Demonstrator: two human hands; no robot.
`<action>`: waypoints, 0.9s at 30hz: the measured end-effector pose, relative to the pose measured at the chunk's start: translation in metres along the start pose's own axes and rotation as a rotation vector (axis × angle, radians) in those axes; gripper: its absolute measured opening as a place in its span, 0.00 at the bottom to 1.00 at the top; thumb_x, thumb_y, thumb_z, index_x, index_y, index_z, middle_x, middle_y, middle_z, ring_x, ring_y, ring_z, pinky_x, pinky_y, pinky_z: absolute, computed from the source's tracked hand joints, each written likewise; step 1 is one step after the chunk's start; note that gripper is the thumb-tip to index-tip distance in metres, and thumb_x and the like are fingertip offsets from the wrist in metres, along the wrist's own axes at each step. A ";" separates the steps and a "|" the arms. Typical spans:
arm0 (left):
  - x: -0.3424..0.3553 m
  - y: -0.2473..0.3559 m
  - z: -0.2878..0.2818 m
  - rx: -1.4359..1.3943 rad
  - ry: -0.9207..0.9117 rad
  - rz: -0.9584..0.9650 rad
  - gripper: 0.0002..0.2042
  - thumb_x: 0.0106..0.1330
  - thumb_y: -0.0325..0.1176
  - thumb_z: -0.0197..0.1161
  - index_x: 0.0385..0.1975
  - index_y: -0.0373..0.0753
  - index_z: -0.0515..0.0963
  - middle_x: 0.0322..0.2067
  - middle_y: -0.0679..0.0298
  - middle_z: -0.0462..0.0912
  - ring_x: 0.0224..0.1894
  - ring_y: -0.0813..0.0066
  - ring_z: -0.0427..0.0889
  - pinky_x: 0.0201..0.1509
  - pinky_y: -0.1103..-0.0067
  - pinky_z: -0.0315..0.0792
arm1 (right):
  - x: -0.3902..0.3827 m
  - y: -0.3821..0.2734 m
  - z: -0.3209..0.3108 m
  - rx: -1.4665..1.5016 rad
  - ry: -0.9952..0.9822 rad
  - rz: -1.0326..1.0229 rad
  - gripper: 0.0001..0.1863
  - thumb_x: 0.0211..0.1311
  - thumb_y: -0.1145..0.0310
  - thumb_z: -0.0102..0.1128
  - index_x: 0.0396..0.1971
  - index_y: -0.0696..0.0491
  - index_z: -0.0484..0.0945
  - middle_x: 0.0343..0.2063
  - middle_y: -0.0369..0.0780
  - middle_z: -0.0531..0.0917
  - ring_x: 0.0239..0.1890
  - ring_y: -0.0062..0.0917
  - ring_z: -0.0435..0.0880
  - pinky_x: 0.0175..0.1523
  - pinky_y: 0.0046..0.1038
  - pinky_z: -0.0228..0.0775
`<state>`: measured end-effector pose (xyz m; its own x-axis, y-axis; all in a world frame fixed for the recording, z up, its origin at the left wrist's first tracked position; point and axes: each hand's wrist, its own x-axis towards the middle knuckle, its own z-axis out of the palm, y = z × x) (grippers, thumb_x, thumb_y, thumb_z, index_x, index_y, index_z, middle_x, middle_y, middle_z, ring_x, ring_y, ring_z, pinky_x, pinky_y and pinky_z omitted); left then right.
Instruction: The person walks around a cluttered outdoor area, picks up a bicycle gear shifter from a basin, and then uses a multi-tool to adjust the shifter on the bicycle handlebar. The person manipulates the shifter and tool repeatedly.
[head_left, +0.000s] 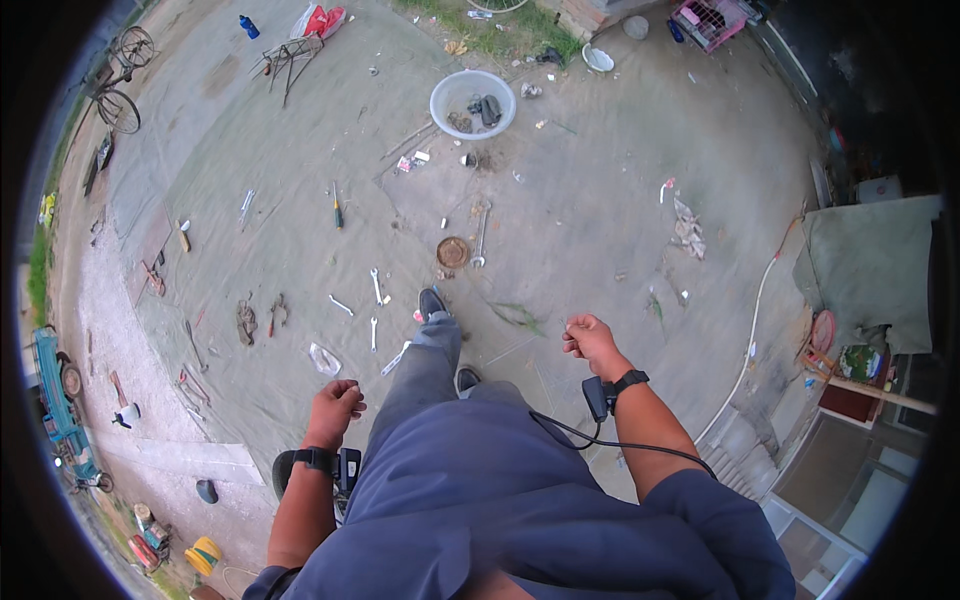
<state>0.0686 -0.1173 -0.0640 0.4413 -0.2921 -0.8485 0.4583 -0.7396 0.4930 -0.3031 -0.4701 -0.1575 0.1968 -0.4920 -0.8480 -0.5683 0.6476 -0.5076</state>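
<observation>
My left hand [338, 405], loosely curled with no object visible in it, hangs beside my left thigh. Out to the right, my right hand [592, 342] is also curled above the ground, its thumb against the fingers. Neither hand touches anything. Ahead of my left hand lie a clear plastic piece [323, 360] and small wrenches [376, 286]. A larger wrench [483, 235] rests beside a round rusty tin [452, 252], in front of my leading shoe [432, 303]. Farther off on the left is a screwdriver [338, 213]. Strands of grass [517, 318] lie left of my right hand.
A white basin [436, 112] with dark items in it stands ahead. A metal frame [290, 60] and a bicycle [119, 85] are at the far left, a blue tricycle cart [62, 410] at the left edge. A hose [745, 360] curves along the right.
</observation>
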 end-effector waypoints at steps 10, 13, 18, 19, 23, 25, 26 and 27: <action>0.057 0.108 -0.003 -0.050 0.071 -0.051 0.13 0.71 0.34 0.60 0.49 0.32 0.77 0.35 0.60 0.84 0.33 0.73 0.85 0.35 0.79 0.76 | 0.116 -0.200 0.055 -0.064 -0.124 -0.090 0.11 0.71 0.67 0.59 0.48 0.55 0.75 0.34 0.39 0.85 0.27 0.21 0.85 0.27 0.22 0.70; 0.068 0.130 0.010 -0.099 0.103 -0.088 0.13 0.71 0.34 0.60 0.49 0.32 0.77 0.35 0.60 0.84 0.33 0.73 0.85 0.35 0.79 0.76 | 0.159 -0.266 0.071 -0.028 -0.181 -0.134 0.12 0.69 0.68 0.58 0.48 0.57 0.75 0.34 0.41 0.85 0.24 0.22 0.84 0.25 0.23 0.71; 0.080 0.173 0.060 -0.200 0.222 -0.166 0.14 0.71 0.35 0.61 0.50 0.33 0.77 0.35 0.61 0.84 0.33 0.72 0.86 0.35 0.78 0.78 | 0.241 -0.380 0.090 -0.059 -0.216 -0.248 0.19 0.67 0.68 0.61 0.55 0.58 0.72 0.34 0.41 0.85 0.24 0.22 0.85 0.25 0.24 0.72; 0.081 0.186 0.077 -0.233 0.271 -0.189 0.14 0.71 0.35 0.61 0.50 0.33 0.77 0.35 0.61 0.84 0.32 0.72 0.86 0.34 0.78 0.78 | 0.256 -0.400 0.087 -0.081 -0.194 -0.261 0.21 0.66 0.68 0.62 0.56 0.58 0.72 0.35 0.41 0.85 0.24 0.23 0.85 0.26 0.24 0.72; 0.080 0.236 0.146 -0.322 0.273 -0.240 0.14 0.71 0.34 0.62 0.51 0.33 0.77 0.35 0.62 0.84 0.32 0.73 0.85 0.35 0.79 0.78 | 0.296 -0.439 0.044 -0.139 -0.199 -0.200 0.25 0.64 0.67 0.65 0.59 0.57 0.70 0.36 0.41 0.85 0.25 0.24 0.86 0.25 0.26 0.74; 0.086 0.262 0.176 -0.269 0.190 -0.214 0.14 0.71 0.34 0.62 0.51 0.32 0.77 0.35 0.62 0.84 0.33 0.74 0.85 0.35 0.80 0.78 | 0.313 -0.444 0.006 -0.184 -0.202 -0.152 0.25 0.64 0.67 0.65 0.59 0.57 0.70 0.36 0.41 0.85 0.25 0.24 0.86 0.26 0.27 0.75; 0.089 0.273 0.186 -0.245 0.187 -0.200 0.14 0.71 0.34 0.62 0.51 0.32 0.77 0.35 0.62 0.84 0.33 0.74 0.85 0.36 0.80 0.77 | 0.319 -0.443 -0.014 -0.226 -0.194 -0.120 0.25 0.64 0.67 0.65 0.59 0.56 0.70 0.36 0.42 0.85 0.25 0.24 0.86 0.26 0.27 0.75; 0.093 0.284 0.195 -0.224 0.176 -0.177 0.14 0.71 0.34 0.62 0.51 0.32 0.77 0.35 0.62 0.84 0.33 0.74 0.85 0.36 0.80 0.77 | 0.324 -0.440 -0.035 -0.243 -0.194 -0.110 0.25 0.64 0.67 0.64 0.59 0.56 0.70 0.36 0.42 0.85 0.25 0.25 0.86 0.26 0.27 0.76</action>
<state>0.0892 -0.4729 -0.0404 0.4572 -0.0478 -0.8881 0.6893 -0.6119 0.3878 -0.0168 -0.9348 -0.2037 0.4029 -0.4165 -0.8150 -0.7043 0.4275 -0.5667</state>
